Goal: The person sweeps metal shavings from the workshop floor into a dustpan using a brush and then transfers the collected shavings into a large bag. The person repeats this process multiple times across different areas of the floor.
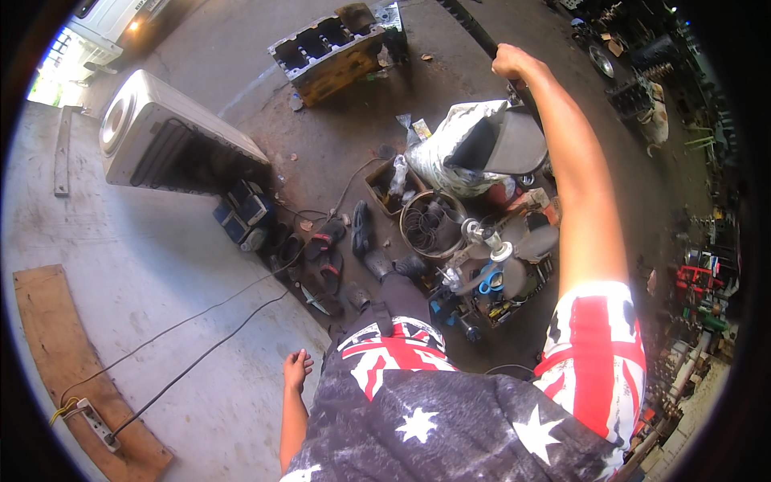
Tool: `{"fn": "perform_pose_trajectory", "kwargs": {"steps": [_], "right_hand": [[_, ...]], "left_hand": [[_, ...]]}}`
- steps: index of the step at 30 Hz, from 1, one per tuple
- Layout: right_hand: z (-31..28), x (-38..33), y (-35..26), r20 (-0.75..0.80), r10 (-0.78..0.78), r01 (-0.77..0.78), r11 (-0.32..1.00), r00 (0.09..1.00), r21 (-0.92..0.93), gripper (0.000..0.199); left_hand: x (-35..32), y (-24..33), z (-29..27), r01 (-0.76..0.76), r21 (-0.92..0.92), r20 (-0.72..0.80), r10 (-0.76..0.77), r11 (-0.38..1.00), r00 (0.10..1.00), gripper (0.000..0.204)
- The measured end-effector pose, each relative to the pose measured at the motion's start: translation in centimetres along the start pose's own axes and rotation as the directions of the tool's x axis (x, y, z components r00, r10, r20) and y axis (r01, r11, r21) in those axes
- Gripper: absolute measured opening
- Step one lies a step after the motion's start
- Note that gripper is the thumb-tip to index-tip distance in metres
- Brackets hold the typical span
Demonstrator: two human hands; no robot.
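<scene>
My right hand [514,64] is stretched far forward and closed around a long dark bar [468,26] with a ridged surface. The bar slants up to the frame's top edge; its lower part is partly hidden by my hand and forearm. Just below that hand stands a grey chair [520,140] beside a crumpled white sack [450,153]. My left hand [297,369] hangs low beside the white tabletop [217,321], its fingers loosely curled and nothing visible in them.
A rusty engine block [329,52] lies on the floor ahead. On the left stand a white boxy appliance [185,136] and a power strip [98,424] with cords. A round basket [432,225] of wire, sandals [325,245] and cluttered tools surround my feet. Metal parts [642,100] line the right.
</scene>
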State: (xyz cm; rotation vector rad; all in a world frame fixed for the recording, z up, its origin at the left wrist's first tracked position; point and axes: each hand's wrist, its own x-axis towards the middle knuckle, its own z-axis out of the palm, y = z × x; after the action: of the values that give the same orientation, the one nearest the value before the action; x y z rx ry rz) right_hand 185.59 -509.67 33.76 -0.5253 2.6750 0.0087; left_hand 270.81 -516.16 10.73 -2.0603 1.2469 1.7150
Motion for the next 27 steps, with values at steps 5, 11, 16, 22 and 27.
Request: {"fn": "perform_pose_trajectory", "kwargs": {"steps": [5, 11, 16, 22, 27], "right_hand": [[-2.1, -1.1, 0.9, -0.051, 0.025, -0.024, 0.999, 0.998, 0.022, 0.041], [-5.2, -6.2, 7.7, -0.319, 0.075, 0.001, 0.973, 0.945, 0.232, 0.043], [-8.9, -21.3, 18.3, -0.540, 0.315, 0.077, 0.809, 0.781, 0.583, 0.050], [-5.8, -49.1, 24.1, -0.627, 0.531, 0.297, 0.578, 0.570, 0.760, 0.037], [2.5, -65.3, 24.5, -0.544, 0.773, 0.208, 0.503, 0.327, 0.839, 0.037]], "left_hand": [[1.0, 1.1, 0.3, -0.039, 0.015, 0.029, 0.038, 0.999, 0.999, 0.046], [3.1, 2.0, -0.1, -0.081, 0.087, 0.119, 0.071, 0.993, 0.990, 0.047], [5.8, 3.1, -1.2, -0.118, 0.219, 0.207, 0.072, 0.968, 0.976, 0.047], [6.8, 11.4, 3.7, -0.672, 0.688, 0.560, 0.389, 0.275, 0.732, 0.043], [2.0, 21.6, 21.0, -0.907, 0.344, 0.871, 0.444, -0.244, 0.211, 0.045]]}}
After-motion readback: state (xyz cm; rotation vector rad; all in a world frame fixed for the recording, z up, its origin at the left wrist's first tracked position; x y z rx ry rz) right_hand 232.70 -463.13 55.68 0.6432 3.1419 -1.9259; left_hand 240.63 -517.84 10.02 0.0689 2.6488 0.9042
